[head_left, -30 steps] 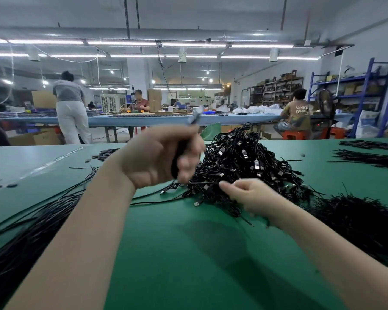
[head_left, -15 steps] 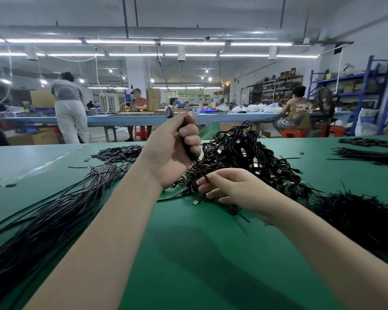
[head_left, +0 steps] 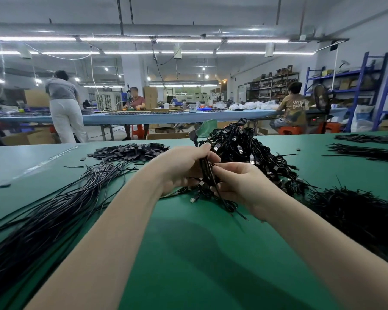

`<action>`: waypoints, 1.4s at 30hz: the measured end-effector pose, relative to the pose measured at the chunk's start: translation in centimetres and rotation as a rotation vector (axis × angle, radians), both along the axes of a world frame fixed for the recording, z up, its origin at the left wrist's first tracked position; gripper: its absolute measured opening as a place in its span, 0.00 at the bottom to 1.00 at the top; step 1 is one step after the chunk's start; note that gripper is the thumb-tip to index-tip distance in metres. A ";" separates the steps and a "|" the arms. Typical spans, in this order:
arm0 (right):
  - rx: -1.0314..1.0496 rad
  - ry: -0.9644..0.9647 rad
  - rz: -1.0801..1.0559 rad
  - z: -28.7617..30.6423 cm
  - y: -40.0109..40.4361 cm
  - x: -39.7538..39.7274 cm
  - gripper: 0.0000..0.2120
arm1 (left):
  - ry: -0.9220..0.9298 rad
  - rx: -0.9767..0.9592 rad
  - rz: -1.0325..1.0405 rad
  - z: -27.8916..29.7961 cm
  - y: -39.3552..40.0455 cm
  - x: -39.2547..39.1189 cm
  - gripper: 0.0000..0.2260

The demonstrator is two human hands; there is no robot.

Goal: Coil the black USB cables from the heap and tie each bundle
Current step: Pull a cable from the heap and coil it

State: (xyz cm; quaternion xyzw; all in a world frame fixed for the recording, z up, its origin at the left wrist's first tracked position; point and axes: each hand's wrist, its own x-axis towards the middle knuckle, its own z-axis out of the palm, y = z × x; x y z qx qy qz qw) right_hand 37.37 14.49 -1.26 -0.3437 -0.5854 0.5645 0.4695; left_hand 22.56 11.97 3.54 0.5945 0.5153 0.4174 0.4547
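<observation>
Above the green tabletop point(head_left: 188, 253), the left hand point(head_left: 179, 166) grips a coiled black cable point(head_left: 205, 168) while the right hand point(head_left: 238, 182) pinches its strands beside the heap point(head_left: 251, 151), where loose loops could snag neighbouring cables.

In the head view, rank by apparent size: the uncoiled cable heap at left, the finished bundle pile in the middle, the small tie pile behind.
1. Uncoiled cable heap, though nearest the camera
2. Finished bundle pile
3. Tie pile, though farthest

Black cable coil point(head_left: 207, 168) (apparently looped) fronts heap point(head_left: 251, 153).
</observation>
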 end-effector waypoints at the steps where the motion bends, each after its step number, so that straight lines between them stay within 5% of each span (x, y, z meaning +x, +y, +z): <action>1: 0.015 -0.009 -0.011 -0.1 0.1 0.0 0.05 | 0.031 0.015 0.030 -0.1 0.1 0.0 0.17; 10: 0.134 -0.162 0.218 0.0 -0.5 0.1 0.19 | -0.277 0.058 -0.043 -0.9 0.8 1.0 0.14; 13: 0.342 -0.318 0.092 -0.2 -0.5 -0.4 0.10 | -0.237 0.104 0.004 -1.6 1.2 1.4 0.13; 18: 0.634 -0.778 -0.189 -2.6 1.0 -1.1 0.09 | -0.105 0.180 0.100 -3.9 2.3 2.8 0.17; 22: 0.410 -0.839 -0.296 -5.2 2.3 -0.1 0.14 | 0.251 0.249 0.153 -6.5 3.1 2.6 0.20; 25: 0.359 -0.961 -0.289 -7.1 3.0 0.8 0.15 | 0.724 0.565 0.521 -9.0 3.1 1.7 0.17; 29: 0.630 -1.187 -0.252 -8.4 3.2 0.9 0.11 | 1.419 0.902 0.486 -12.1 2.5 0.2 0.22; 35: 0.840 -1.272 -0.115 -8.6 3.2 0.8 0.10 | 1.545 1.253 0.472 -13.8 2.1 -1.6 0.14; 42: 0.925 -1.384 -0.089 -7.0 3.6 1.1 0.11 | 1.587 1.182 0.446 -12.6 1.9 -0.3 0.09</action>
